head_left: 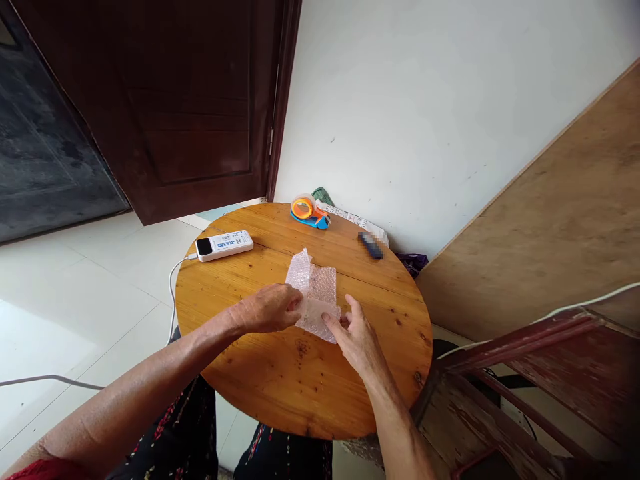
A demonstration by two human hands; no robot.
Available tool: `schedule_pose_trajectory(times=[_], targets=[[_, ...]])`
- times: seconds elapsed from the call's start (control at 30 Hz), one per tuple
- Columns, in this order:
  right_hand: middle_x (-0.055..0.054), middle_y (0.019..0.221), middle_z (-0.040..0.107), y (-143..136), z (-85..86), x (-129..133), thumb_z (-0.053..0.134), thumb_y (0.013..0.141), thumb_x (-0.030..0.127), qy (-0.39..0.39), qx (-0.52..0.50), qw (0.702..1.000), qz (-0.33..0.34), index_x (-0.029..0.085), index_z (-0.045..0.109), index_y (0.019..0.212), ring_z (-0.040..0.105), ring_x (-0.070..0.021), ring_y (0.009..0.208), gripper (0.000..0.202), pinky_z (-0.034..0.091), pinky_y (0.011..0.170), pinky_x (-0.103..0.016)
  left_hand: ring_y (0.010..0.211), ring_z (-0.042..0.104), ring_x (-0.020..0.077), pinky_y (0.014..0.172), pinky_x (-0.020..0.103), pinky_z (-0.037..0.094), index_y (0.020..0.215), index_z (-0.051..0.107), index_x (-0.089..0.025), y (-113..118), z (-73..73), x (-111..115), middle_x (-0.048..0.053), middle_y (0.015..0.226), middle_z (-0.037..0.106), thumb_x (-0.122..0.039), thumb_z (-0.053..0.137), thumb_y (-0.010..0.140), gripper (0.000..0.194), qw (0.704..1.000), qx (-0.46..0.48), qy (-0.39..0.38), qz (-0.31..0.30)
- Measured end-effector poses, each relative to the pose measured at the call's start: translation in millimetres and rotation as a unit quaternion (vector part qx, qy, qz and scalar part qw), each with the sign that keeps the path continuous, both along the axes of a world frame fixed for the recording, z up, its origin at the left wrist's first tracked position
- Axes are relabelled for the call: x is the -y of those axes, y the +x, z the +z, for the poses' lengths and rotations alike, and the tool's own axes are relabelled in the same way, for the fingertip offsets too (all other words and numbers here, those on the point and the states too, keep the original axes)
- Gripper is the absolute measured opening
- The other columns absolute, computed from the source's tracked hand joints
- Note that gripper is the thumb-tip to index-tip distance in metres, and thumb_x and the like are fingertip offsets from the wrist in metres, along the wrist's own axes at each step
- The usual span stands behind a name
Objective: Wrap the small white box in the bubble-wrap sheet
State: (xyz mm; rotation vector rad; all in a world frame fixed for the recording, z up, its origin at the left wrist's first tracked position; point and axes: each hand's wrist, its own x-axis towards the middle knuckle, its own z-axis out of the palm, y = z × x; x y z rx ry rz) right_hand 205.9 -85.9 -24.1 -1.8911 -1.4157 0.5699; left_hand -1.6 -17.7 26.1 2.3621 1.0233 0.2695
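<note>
Pinkish bubble wrap (323, 283) lies on the round wooden table (300, 407), partly folded, with one flap standing up at its left. My left hand (275, 308) is at the wrap's left edge, its fingers curled closed around something I cannot make out. At the right edge, my right hand (353, 330) has its thumb on the wrap and its index finger stretched away from it. The fingers of my right hand are apart.
An orange and blue tape dispenser (316, 220) stands at the table's back edge. A white device (225, 245) with a cable lies at the left. A dark blurred object (371, 245) lies back right. Beyond are a wall and a wooden chair (500, 400).
</note>
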Motion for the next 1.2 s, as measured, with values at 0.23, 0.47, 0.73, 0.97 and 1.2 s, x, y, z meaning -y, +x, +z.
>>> schedule_pose_trajectory(times=[0.23, 0.47, 0.73, 0.97, 1.2], targets=[[0.0, 0.076, 0.068, -12, -11.6, -7, 0.061, 0.076, 0.043, 0.047, -0.137, 0.989, -0.008, 0.012, 0.039, 0.143, 0.057, -0.0171, 0.061, 0.077, 0.047, 0.057, -0.03, 0.099, 0.061, 0.0257, 0.086, 0.034, 0.049, 0.096, 0.07, -0.017, 5, -25.3, -2, 0.012, 0.106, 0.062, -0.03, 0.063, 0.082, 0.021, 0.991, 0.029, 0.125, 0.031], [-0.005, 0.086, 0.072, -23, -2.4, -7, 0.067, 0.075, 0.045, 0.088, -0.228, 0.97, -0.003, 0.014, 0.053, 0.13, 0.064, -0.0192, 0.075, 0.065, 0.051, 0.07, -0.032, 0.097, 0.061, 0.0249, 0.085, 0.033, 0.051, 0.094, 0.071, -0.018, 8, -25.8, 2, 0.01, 0.097, 0.064, -0.027, 0.062, 0.082, 0.017, 0.99, 0.03, 0.137, 0.022], [-0.007, 0.089, 0.071, -37, 9.5, -15, 0.063, 0.074, 0.042, 0.073, -0.184, 0.98, -0.012, 0.011, 0.054, 0.132, 0.064, -0.0207, 0.075, 0.066, 0.05, 0.066, -0.031, 0.095, 0.063, 0.0234, 0.081, 0.031, 0.052, 0.088, 0.072, -0.017, 9, -12.3, 1, 0.009, 0.096, 0.064, -0.026, 0.062, 0.083, 0.014, 0.995, -0.002, 0.099, 0.021], [-0.003, 0.081, 0.069, -24, 15.1, -18, 0.069, 0.07, 0.05, 0.03, -0.089, 0.995, -0.038, 0.015, 0.054, 0.132, 0.062, -0.0209, 0.073, 0.073, 0.048, 0.069, -0.032, 0.098, 0.063, 0.0235, 0.085, 0.032, 0.053, 0.093, 0.071, -0.017, 9, -15.6, 2, 0.009, 0.1, 0.063, -0.025, 0.061, 0.083, 0.016, 0.996, 0.0, 0.092, 0.019], [0.006, 0.057, 0.056, -24, 9.9, -28, 0.06, 0.068, 0.03, 0.03, 0.028, 0.999, -0.015, 0.019, 0.062, 0.118, 0.052, -0.0168, 0.056, 0.051, 0.038, 0.058, -0.027, 0.093, 0.064, 0.0222, 0.083, 0.031, 0.053, 0.091, 0.072, -0.016, 11, -20.5, 3, 0.009, 0.099, 0.063, -0.025, 0.058, 0.085, 0.017, 0.994, 0.009, 0.107, 0.024]])
